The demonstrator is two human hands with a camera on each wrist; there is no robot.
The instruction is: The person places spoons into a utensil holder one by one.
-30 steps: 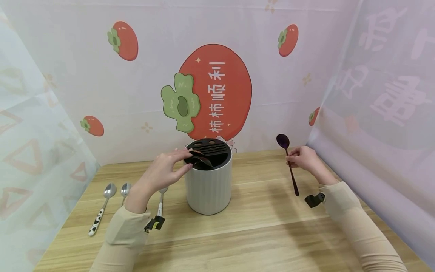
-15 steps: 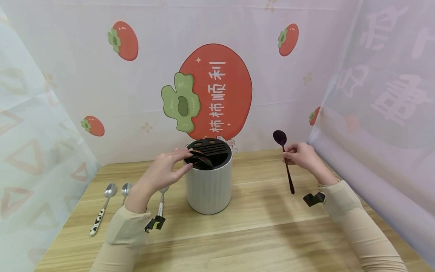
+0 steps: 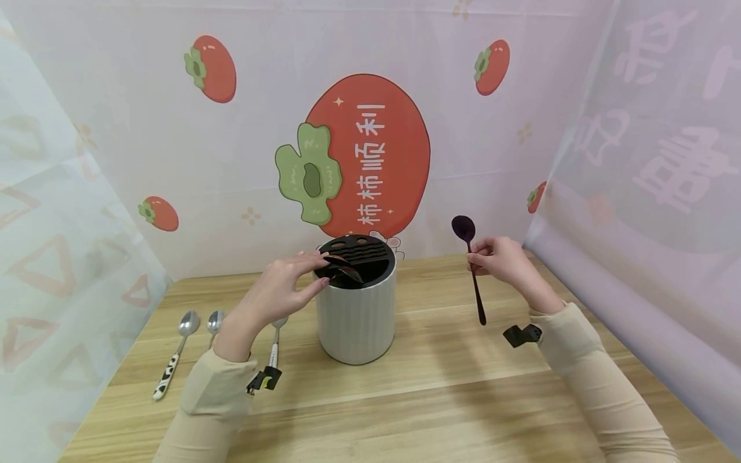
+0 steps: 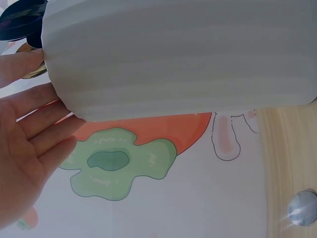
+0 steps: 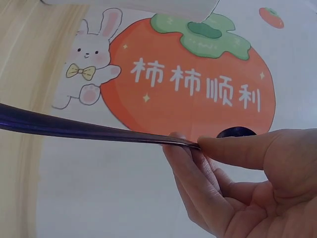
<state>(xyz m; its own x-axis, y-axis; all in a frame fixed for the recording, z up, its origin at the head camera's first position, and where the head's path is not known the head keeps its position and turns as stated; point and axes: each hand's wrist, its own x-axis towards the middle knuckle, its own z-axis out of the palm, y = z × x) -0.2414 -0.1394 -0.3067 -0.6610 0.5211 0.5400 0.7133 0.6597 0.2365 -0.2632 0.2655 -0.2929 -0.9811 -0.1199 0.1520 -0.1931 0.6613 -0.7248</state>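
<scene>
In the head view, my right hand [image 3: 502, 260] pinches a dark purple spoon [image 3: 464, 227] by the upper handle, bowl up, above the table's right side. The right wrist view shows thumb and fingertips closing on its handle [image 5: 84, 130]. My left hand [image 3: 272, 292] has its fingers extended against the rim of a white ribbed utensil holder [image 3: 356, 325] with a slotted black top. Dark, coppery spoon heads [image 3: 349, 273] stick out of the holder's front opening, beside the left fingertips. In the left wrist view, the fingers lie along the holder's edge [image 4: 148, 64].
On the wooden table [image 3: 370, 411], left of the holder, lie a silver spoon with a cow-spotted handle [image 3: 166, 376], a second silver spoon [image 3: 215, 320] partly behind the left arm, and a white-handled spoon [image 3: 274, 352]. A persimmon-print cloth [image 3: 446, 148] stands behind.
My right hand has moved left and slightly up with the purple spoon, closer to the holder. The left hand has stayed at the rim.
</scene>
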